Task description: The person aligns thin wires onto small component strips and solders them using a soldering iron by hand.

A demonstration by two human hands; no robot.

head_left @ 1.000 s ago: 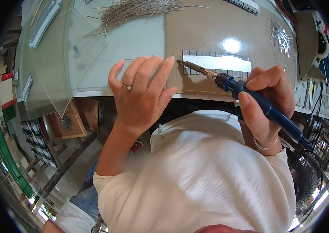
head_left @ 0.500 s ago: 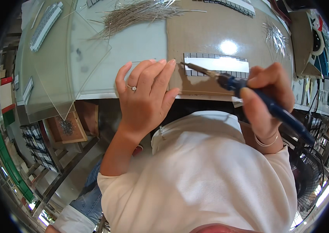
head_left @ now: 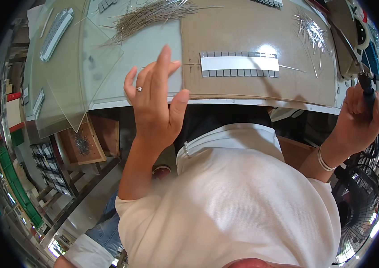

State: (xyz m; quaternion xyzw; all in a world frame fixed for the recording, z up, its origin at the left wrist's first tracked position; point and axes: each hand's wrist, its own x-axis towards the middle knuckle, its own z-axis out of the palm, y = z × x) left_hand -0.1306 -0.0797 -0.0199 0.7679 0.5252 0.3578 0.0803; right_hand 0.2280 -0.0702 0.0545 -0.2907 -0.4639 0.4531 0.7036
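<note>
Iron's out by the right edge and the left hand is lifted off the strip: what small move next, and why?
Probably bring the right hand and its blue-handled soldering iron back over the grey cell strip on the brown board. The strip lies unattended with a thin wire jutting from its right end, while the left hand hovers open at the table edge.

Bare-armed below short white sleeves, in a white collared shirt with a small zip at the neck, a thin ring on one finger of the left hand (head_left: 153, 102) and slim pale bangles at the wrist of the right hand (head_left: 355, 125).
</note>
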